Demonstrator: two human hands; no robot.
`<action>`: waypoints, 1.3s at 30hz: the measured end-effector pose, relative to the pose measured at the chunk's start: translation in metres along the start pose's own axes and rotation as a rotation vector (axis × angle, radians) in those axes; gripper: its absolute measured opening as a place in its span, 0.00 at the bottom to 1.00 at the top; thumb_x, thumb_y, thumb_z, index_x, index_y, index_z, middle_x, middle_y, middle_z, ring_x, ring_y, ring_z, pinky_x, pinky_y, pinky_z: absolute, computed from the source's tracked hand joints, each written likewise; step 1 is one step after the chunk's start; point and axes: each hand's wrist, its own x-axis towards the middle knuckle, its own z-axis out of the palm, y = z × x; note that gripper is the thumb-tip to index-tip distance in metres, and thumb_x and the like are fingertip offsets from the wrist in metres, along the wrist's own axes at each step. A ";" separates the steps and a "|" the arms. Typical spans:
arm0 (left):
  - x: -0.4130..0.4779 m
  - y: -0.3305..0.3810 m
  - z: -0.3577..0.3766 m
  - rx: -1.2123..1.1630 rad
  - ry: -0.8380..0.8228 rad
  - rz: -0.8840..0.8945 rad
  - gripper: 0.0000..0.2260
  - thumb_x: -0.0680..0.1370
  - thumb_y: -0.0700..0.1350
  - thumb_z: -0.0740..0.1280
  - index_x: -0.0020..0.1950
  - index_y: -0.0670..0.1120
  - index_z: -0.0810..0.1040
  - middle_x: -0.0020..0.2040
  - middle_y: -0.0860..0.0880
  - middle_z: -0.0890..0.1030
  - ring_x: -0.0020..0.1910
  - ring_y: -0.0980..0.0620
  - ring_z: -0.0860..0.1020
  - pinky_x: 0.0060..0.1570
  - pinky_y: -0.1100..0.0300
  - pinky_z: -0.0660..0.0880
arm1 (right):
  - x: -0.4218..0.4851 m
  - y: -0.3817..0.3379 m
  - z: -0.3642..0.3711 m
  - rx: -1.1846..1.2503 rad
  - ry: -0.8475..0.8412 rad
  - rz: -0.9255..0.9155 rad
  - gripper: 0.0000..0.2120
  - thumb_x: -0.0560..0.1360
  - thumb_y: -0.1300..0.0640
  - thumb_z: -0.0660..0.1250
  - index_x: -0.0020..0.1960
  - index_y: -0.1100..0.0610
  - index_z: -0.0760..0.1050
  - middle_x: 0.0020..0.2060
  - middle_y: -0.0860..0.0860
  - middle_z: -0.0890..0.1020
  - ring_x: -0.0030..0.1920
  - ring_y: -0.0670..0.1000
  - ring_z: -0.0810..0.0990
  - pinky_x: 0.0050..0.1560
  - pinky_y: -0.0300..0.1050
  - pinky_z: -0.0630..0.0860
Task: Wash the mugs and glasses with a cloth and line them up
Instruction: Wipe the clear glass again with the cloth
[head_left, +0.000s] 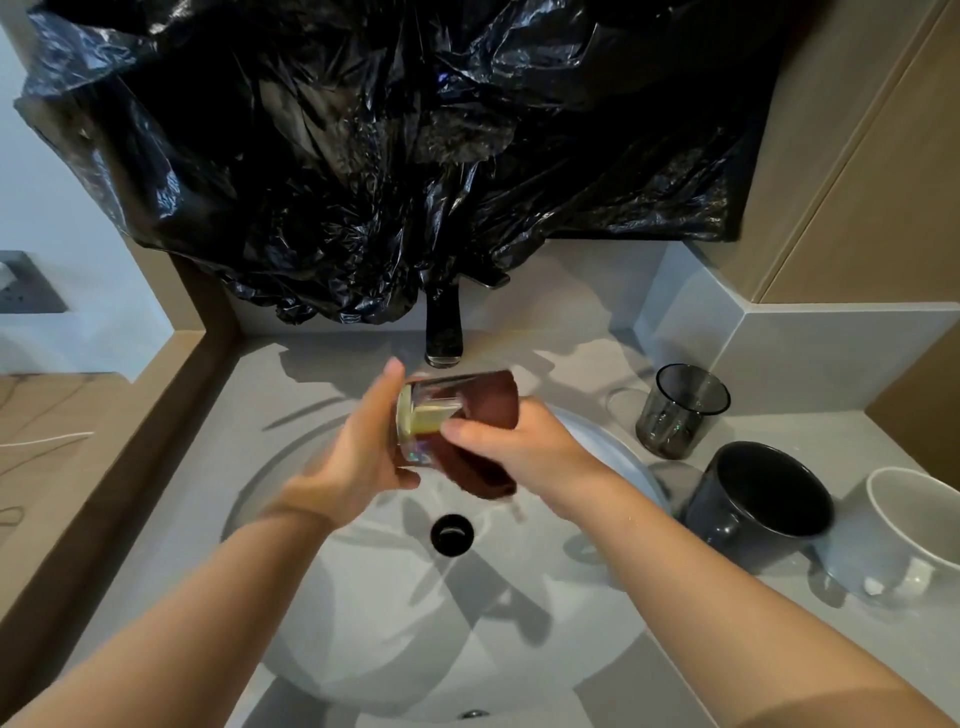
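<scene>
Gripping glass (434, 410), cloth (491, 415), above basin (613, 441)

The glass (427, 415) is clear, with a yellowish glint at its base and a small iridescent patch low on its side. The cloth (491, 410) is plain dark maroon. The bin bag (389, 130) is glossy black, and the tap (444, 332) and drain (452, 534) are black too. The basin (389, 649) is white and the countertop (571, 322) plain pale grey. The tumbler (683, 415) is smoky translucent grey, the dark mug (758, 499) slate blue-grey, the pale mug (914, 535) plain white. The wall panels (857, 182) are tan.
</scene>
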 end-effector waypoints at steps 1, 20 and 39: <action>0.002 0.003 0.001 -0.068 0.011 -0.072 0.32 0.74 0.71 0.51 0.57 0.50 0.80 0.49 0.44 0.85 0.47 0.47 0.82 0.52 0.49 0.75 | -0.001 0.001 0.002 -0.142 -0.018 -0.025 0.02 0.74 0.55 0.70 0.43 0.49 0.79 0.39 0.46 0.83 0.42 0.46 0.81 0.45 0.38 0.77; -0.008 0.009 0.007 -0.183 0.023 -0.174 0.26 0.77 0.65 0.54 0.44 0.46 0.81 0.27 0.50 0.73 0.22 0.54 0.68 0.23 0.68 0.59 | 0.000 0.020 0.018 -0.300 0.068 -0.092 0.08 0.71 0.49 0.71 0.49 0.48 0.82 0.46 0.45 0.84 0.50 0.46 0.81 0.54 0.43 0.77; -0.016 -0.001 -0.001 -0.284 0.050 -0.270 0.28 0.76 0.66 0.55 0.31 0.46 0.79 0.25 0.49 0.71 0.21 0.55 0.66 0.20 0.69 0.55 | -0.004 0.008 0.027 -0.232 0.089 0.064 0.09 0.66 0.42 0.72 0.42 0.45 0.79 0.42 0.46 0.84 0.54 0.50 0.80 0.57 0.49 0.77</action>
